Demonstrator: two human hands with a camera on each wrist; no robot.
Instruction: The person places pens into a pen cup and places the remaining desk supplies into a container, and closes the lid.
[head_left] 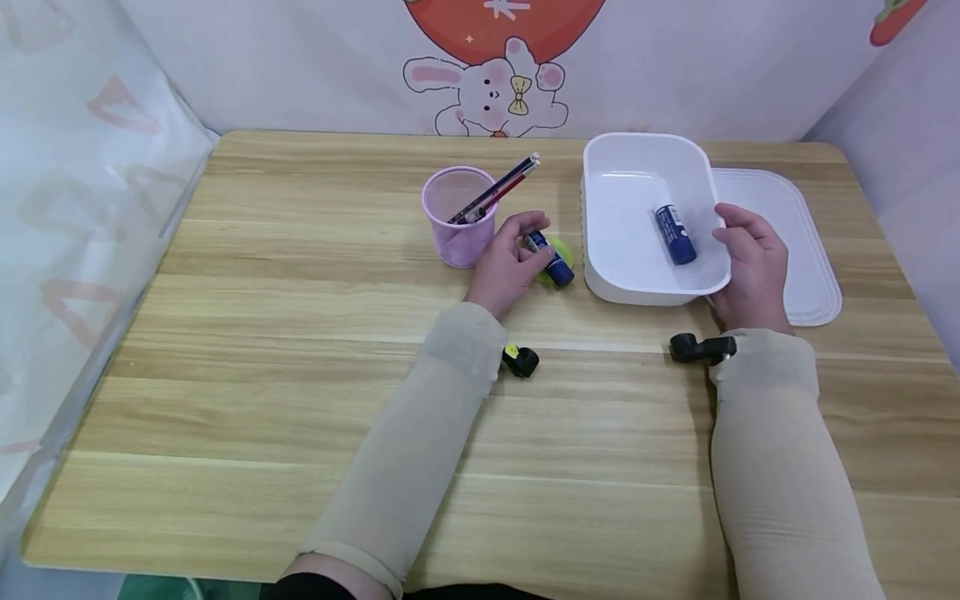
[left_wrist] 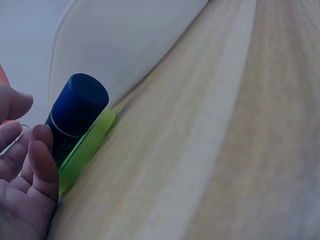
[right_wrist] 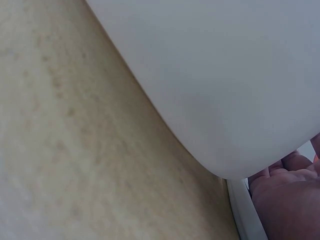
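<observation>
My left hand (head_left: 504, 267) is curled about a blue glue stick (head_left: 559, 272), thumb along its side. In the left wrist view the stick's blue cap (left_wrist: 82, 97) points away from the fingers, and the stick lies along a flat lime-green piece (left_wrist: 90, 150), mostly hidden beneath it in the head view. At the right, my right hand (head_left: 756, 279) grips the right wall of a white plastic box (head_left: 637, 287), its fingertips at the rim. Another blue glue stick (head_left: 676, 235) lies inside that box. In the right wrist view the hand (right_wrist: 287, 200) shows beyond the box's rounded corner.
A pink cup (head_left: 459, 246) with several pencils (head_left: 495, 196) leaning in it stands just left of my left hand. A white lid (head_left: 806, 250) lies on the wooden table (head_left: 300, 375), partly under the box and right hand. Printed cloth (head_left: 300, 67) hangs behind the table.
</observation>
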